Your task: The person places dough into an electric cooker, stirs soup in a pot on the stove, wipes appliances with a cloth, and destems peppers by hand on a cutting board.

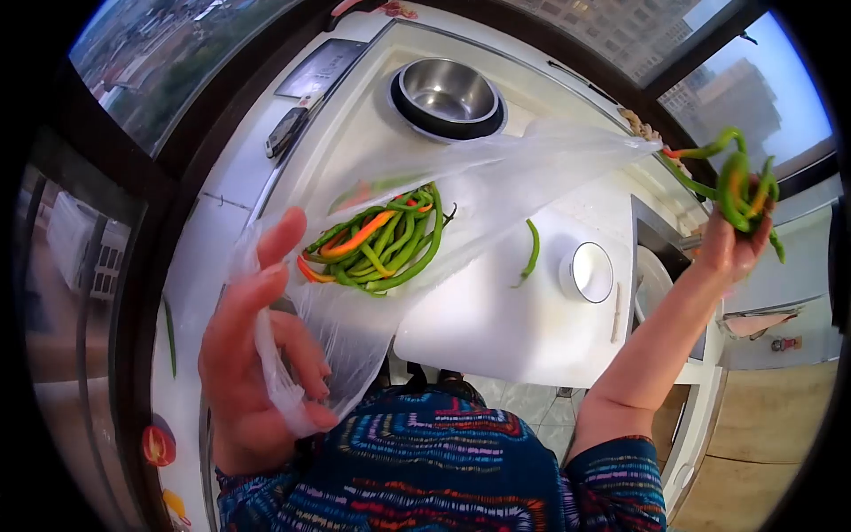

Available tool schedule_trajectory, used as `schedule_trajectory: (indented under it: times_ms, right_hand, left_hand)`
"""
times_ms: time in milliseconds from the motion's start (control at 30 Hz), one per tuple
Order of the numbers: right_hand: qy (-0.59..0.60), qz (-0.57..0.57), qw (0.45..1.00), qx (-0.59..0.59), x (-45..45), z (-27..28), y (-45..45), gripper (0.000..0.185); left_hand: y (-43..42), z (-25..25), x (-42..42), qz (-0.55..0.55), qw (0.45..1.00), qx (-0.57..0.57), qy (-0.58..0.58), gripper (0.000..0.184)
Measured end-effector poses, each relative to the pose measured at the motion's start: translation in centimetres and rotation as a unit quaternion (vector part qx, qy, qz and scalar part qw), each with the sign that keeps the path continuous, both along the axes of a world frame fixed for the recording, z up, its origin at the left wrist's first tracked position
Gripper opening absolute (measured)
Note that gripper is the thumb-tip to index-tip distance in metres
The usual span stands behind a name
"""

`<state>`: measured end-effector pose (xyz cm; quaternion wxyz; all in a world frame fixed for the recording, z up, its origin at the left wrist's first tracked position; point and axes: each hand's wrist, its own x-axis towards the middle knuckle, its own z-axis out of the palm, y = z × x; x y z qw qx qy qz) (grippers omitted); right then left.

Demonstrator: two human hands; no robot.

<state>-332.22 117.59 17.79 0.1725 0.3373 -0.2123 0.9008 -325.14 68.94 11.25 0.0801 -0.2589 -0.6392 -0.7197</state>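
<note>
My left hand [266, 355] grips the edge of a thin clear plastic bag [417, 284], its fingers curled round the film. Inside or behind the bag lies a pile of long green chili peppers [390, 244], a few of them orange-red. Off to the right, my right hand [740, 235] is raised and closed round a bunch of green and orange chili peppers [740, 191]. A stretched corner of the bag reaches up toward this bunch; whether it is caught there I cannot tell. One loose green pepper [529, 253] rests on the white counter [479, 328].
A steel bowl [448, 93] sits at the back of the counter. A white cup [589, 272] stands near the sink [660, 244]. Along the left ledge are a black-handled knife [285, 133], another green pepper [170, 337] and a cut tomato [159, 445]. Windows border the workspace.
</note>
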Motion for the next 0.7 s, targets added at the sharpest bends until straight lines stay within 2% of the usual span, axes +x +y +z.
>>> schedule_trajectory:
  times_ms: [33,67,100,133,167,233,267,333,367,400,433,467,500,533,567,600,667,700]
  right_hand:
    - [-0.089,-0.316,0.944,-0.034,-0.2,1.0,-0.9,0.048]
    - [-0.047,-0.159,0.985,-0.053,0.4,1.2,-1.0,0.050]
    - [-0.032,0.000,0.997,-0.071,1.0,1.4,-1.1,0.051]
    - [-0.051,0.014,0.994,-0.098,1.4,2.1,-3.0,0.052]
    - [-0.052,0.015,0.994,-0.099,1.7,2.2,-3.6,0.052]
    - [-0.102,-0.068,0.992,0.018,2.0,2.0,-4.3,0.032]
    - [-0.103,-0.065,0.992,0.016,1.5,1.2,-3.9,0.032]
    - [-0.069,-0.256,0.963,0.054,-0.2,-1.9,-2.7,0.029]
    - [-0.091,-0.300,0.948,0.054,-1.0,-3.6,-4.5,0.028]
    - [-0.143,-0.390,0.901,0.128,-1.8,-5.8,-4.9,0.027]
    - [-0.133,-0.448,0.834,0.292,-2.6,-8.0,-5.4,0.024]
    - [-0.188,-0.489,0.774,0.357,-3.3,-11.2,-5.3,0.026]
    - [-0.224,-0.488,0.727,0.427,-3.4,-13.1,-6.7,0.025]
    - [-0.267,-0.470,0.710,0.452,-4.0,-15.8,-6.9,0.023]
    - [-0.221,-0.432,0.696,0.529,-4.6,-18.7,-6.0,0.021]
    - [-0.271,-0.435,0.588,0.626,-4.0,-19.0,-7.7,0.021]
    - [-0.102,-0.445,0.491,0.742,-4.5,-20.8,-8.5,0.043]
    - [-0.052,-0.425,0.440,0.789,-4.6,-21.1,-8.4,0.048]
  left_hand:
    - [0.0,0.0,-0.3,0.001,1.000,-0.003,0.006,0.086]
    - [0.0,-0.1,-0.5,0.004,1.000,-0.005,0.005,0.086]
    - [0.1,-0.3,-0.9,-0.003,1.000,0.002,0.008,0.087]
    - [0.2,-0.3,-0.9,-0.006,1.000,0.004,0.008,0.088]
    - [0.3,-0.3,-1.0,-0.009,1.000,0.007,0.009,0.089]
    - [0.6,-0.2,-0.9,-0.019,1.000,0.016,0.005,0.089]
    - [0.6,-0.2,-0.8,-0.022,1.000,0.018,0.003,0.089]
    - [0.5,-0.3,-0.9,-0.019,0.999,0.023,0.013,0.088]
    - [0.4,-0.2,-0.8,-0.017,1.000,0.022,0.012,0.088]
    - [0.3,-0.1,-0.7,-0.016,1.000,0.017,0.012,0.088]
    - [0.2,0.0,-0.7,-0.015,1.000,0.013,0.011,0.088]
    - [0.1,0.0,-0.7,-0.013,1.000,0.011,0.011,0.088]
    - [0.1,0.0,-0.7,-0.020,1.000,0.008,0.015,0.088]
    - [0.1,0.0,-0.6,-0.022,1.000,0.006,0.016,0.088]
    - [0.1,0.0,-0.5,-0.024,1.000,0.004,0.018,0.088]
    - [0.2,-0.1,-0.5,-0.025,0.999,0.007,0.025,0.088]
    - [0.2,-0.1,-0.4,-0.024,0.999,0.010,0.032,0.087]
    - [0.2,0.0,-0.2,-0.024,0.999,0.007,0.025,0.087]
